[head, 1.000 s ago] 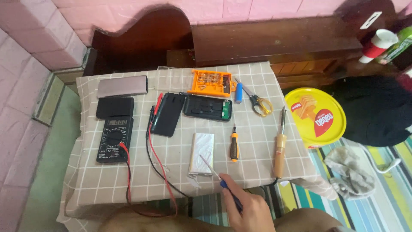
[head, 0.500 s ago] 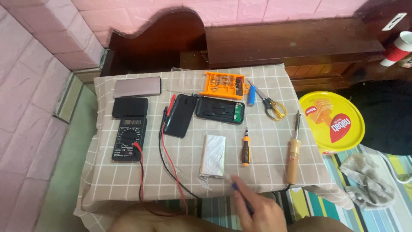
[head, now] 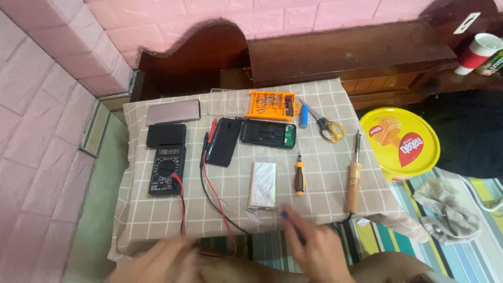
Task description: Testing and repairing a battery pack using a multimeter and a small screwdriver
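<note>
Right hand (head: 317, 251) holds a pen tip beside the silver battery pack (head: 263, 185).

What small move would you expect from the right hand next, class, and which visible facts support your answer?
Probably easing the thin tool's tip onto the near edge of the silver battery pack. The right hand holds a thin blue-tipped tool pointing at that edge, just short of it; the left hand is blurred at the table's near edge.

– Where can I get my right hand (head: 314, 251) through?

– Up the bare cloth between the silver battery (head: 263, 184) and the small screwdriver (head: 299, 177); the soldering iron (head: 354, 178) walls off the right.

– And my left hand (head: 162, 259)?

– The multimeter (head: 166, 169) and its red and black leads (head: 209, 183) cross the path ahead.
</note>
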